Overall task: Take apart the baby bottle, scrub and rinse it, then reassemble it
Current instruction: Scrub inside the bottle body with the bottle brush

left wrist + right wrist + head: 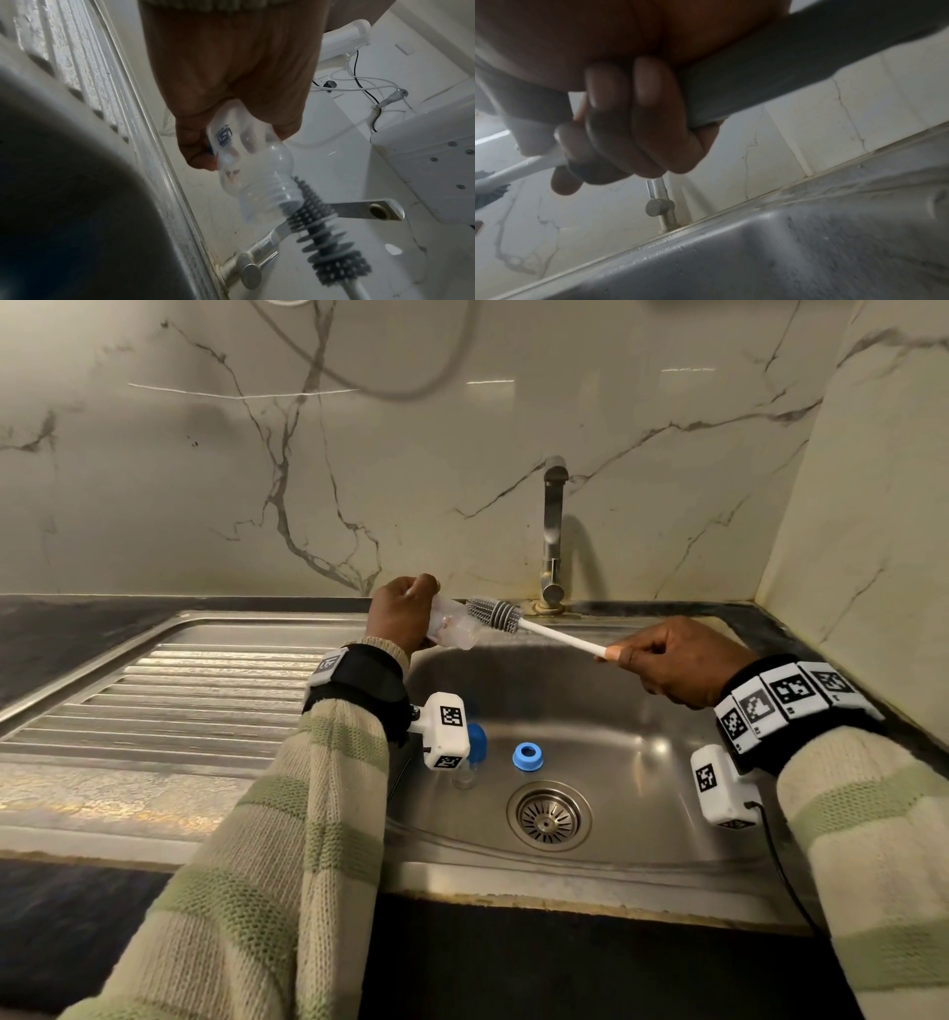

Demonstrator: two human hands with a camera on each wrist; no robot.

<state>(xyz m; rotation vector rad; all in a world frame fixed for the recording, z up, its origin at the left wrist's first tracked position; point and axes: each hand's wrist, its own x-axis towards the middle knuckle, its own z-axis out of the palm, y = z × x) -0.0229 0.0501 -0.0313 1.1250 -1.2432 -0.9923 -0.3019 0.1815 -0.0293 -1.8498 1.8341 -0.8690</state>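
My left hand (398, 613) (226, 91) grips the clear baby bottle body (454, 626) (253, 168) on its side above the sink, mouth facing right. My right hand (667, 662) (634, 125) holds the white handle of the bottle brush (557, 636) (526, 165). The grey bristle head (495, 612) (331, 239) sits at the bottle's mouth, its tip just inside the threaded neck. On the sink floor lie the blue screw ring (527, 756), a blue cap (477, 742) partly hidden by my wrist camera, and a clear piece (464, 775) beside it.
The steel sink basin (642, 737) has a drain (548, 815) at its middle. A ribbed draining board (179, 690) runs to the left. The tap (553, 531) stands at the back rim, with no water running from it. Marble walls close the back and right.
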